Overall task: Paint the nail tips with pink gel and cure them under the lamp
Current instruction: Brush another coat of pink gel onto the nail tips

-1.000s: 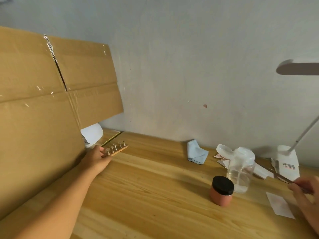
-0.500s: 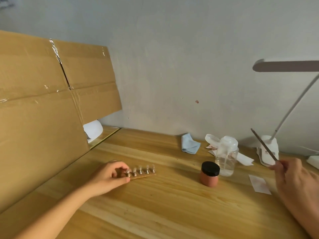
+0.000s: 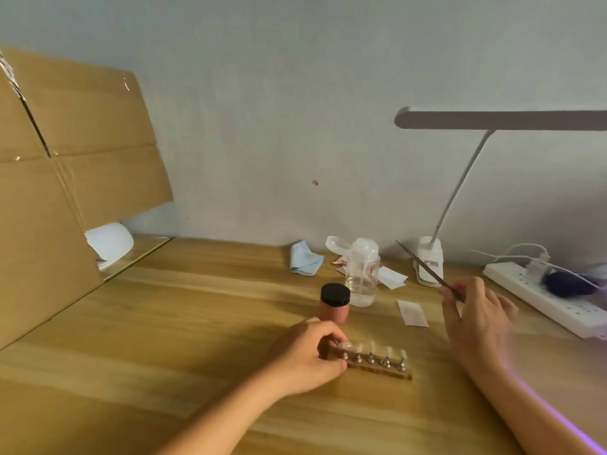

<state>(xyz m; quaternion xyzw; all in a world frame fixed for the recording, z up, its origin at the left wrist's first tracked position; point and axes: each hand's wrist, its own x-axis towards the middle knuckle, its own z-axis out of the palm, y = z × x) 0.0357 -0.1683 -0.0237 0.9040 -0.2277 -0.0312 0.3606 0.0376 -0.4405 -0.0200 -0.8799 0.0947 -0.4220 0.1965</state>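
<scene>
A wooden strip (image 3: pixel 391 370) with several clear nail tips (image 3: pixel 371 351) on metal pegs lies on the desk in front of me. My left hand (image 3: pixel 305 354) grips its left end. Just behind stands a pink gel jar (image 3: pixel 334 303) with a black lid, closed. My right hand (image 3: pixel 476 315) hovers to the right of the strip and pinches a thin brush (image 3: pixel 423 266) that points up and to the left. A white curing lamp (image 3: pixel 115 239) peeks out behind the cardboard at the back left.
A big cardboard sheet (image 3: pixel 49 192) leans along the left. Behind the jar are a clear pump bottle (image 3: pixel 361 274), a blue cloth (image 3: pixel 303 262) and paper scraps (image 3: pixel 412 311). A white clip desk lamp (image 3: pixel 460 178) and a power strip (image 3: pixel 542 298) occupy the right.
My left hand has dragged the nail-tip strip from the back left beside the cardboard to the middle of the desk. My right hand has lifted the brush and come inward.
</scene>
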